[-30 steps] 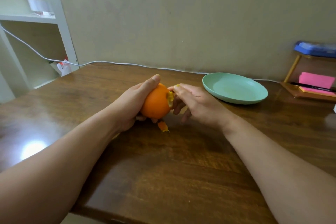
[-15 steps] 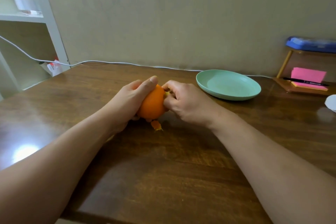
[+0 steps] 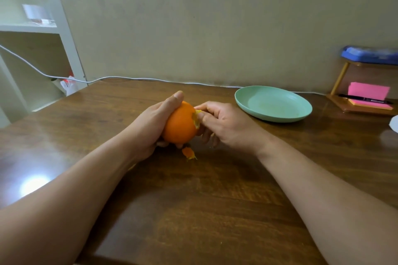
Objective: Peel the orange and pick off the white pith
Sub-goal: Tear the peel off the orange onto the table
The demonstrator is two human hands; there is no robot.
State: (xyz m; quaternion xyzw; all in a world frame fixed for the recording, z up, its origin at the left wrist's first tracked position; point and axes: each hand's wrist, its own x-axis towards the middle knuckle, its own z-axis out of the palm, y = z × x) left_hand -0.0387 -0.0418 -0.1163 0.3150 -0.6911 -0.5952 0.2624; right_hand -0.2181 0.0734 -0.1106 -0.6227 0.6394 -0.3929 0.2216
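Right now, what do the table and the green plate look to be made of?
Table: wood or wood veneer, dark brown with a glossy varnish; grain lines and a bright light reflection show on it. Plate: probably plastic or a similar moulded material, pale green and matte; even colour, only a soft sheen. The look alone cannot settle either.

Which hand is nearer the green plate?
Right. The right hand sits between the orange and the green plate; the left hand holds the orange's other side, farther off.

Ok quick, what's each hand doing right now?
Left hand: grips the orange.
Right hand: pinches the torn peel edge of that orange.
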